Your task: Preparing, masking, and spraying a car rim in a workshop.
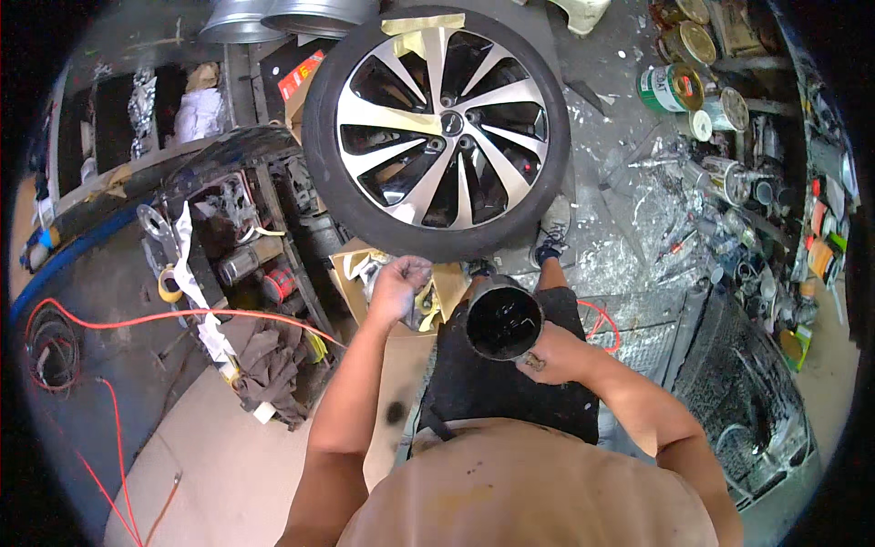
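Note:
My left hand hovers near the tyre's lower edge, above a cardboard box of crumpled scraps. Its fingers are curled together; whether anything small is between them I cannot make out. My right hand grips a round metal cup by its lower right side. The cup's top is uncovered and its inside is black and glossy; what lies under it is hidden. Ahead is a car wheel, with silver-and-black spokes inside a black tyre. Pale masking tape covers the far rim, and another strip lies along a spoke.
On the left stands a cluttered rack with a grey rag, a tape roll and cans. An orange hose crosses it. Paint cans and piled containers line the right side. Bare silver rims sit at the back.

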A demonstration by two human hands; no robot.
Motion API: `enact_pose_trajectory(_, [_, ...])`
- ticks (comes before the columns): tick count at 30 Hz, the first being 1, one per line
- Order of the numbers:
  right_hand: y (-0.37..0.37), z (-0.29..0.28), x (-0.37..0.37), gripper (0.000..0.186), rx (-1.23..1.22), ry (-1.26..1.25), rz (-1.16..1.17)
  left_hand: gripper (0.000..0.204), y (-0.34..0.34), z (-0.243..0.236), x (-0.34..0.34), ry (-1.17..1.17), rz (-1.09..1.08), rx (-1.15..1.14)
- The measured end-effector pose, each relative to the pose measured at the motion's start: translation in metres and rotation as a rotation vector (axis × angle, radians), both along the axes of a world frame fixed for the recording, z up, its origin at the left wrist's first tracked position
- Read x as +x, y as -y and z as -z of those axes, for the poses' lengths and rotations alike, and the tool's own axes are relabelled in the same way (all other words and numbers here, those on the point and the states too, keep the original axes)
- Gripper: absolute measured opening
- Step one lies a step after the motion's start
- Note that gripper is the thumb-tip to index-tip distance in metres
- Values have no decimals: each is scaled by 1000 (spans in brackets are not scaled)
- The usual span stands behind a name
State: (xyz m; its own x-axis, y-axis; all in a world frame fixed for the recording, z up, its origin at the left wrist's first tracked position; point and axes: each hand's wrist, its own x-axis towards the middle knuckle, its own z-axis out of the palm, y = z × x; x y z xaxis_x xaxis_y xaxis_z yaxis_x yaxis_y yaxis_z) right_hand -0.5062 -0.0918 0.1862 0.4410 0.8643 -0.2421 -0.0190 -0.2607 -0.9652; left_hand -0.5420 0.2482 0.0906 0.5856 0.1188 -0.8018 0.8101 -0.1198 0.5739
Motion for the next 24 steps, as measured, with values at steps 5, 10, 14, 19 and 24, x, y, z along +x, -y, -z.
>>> enact_pose_trajectory(5, [13,-10,29,38,66,-6,-19,16,26,-6,11,-63,-163,-148])
enact_pose_trajectory(10, [25,-14,63,40,99,44,162,15,73,-19,42,-52,-196,-75])
enact_pose_trajectory(14, [-1,-15,90,30,116,100,364,23,58,-18,58,83,-83,27])
enact_pose_trajectory(19, [-41,10,99,30,8,66,544,27,8,-1,83,228,231,531])
enact_pose_trajectory(24, [-102,22,113,43,13,-51,652,12,-84,37,110,632,322,870])
